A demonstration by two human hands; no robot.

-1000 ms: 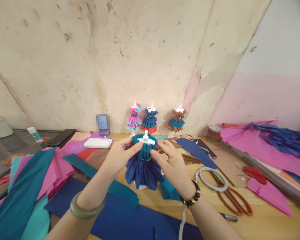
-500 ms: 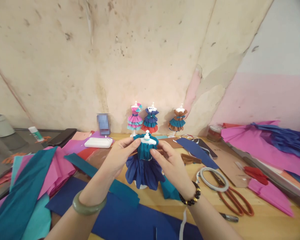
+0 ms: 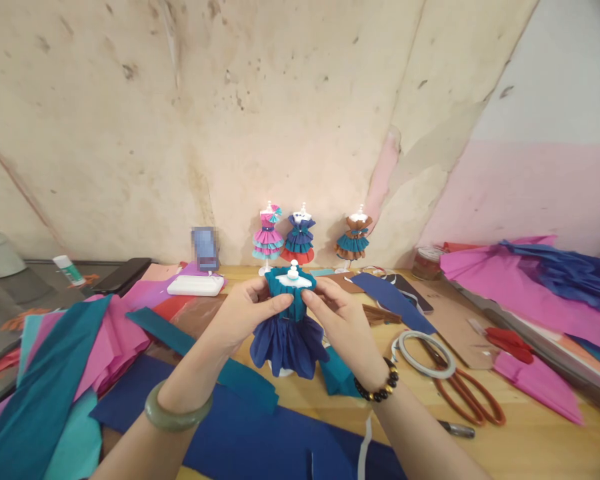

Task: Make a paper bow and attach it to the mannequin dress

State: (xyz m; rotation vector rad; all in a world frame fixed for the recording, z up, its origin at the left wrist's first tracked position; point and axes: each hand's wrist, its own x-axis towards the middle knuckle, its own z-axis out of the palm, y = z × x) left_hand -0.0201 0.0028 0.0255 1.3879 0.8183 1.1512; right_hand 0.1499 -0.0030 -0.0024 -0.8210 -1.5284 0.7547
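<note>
A miniature white dress form stands upright in front of me, wearing a pleated teal paper bodice over a ruffled navy blue skirt. From the left, my left hand pinches the bodice, its thumb lying across the front and its fingers curled behind. My right hand grips the opposite side in the same manner, thumb on the front near the neckline. Teal paper flares out around the form's shoulders. Both hands partly cover the bodice's sides, and the fingers behind it are hidden.
Small dressed forms in pink, navy and brown stand along the wall. Scissors, a tape roll and a marker lie at right. Navy paper spreads in front; a glue stick stands left.
My left thumb has shifted down and inward onto the bodice front. More of the teal paper shows at the left shoulder. My right hand stays nearly in place, and the view has moved slightly.
</note>
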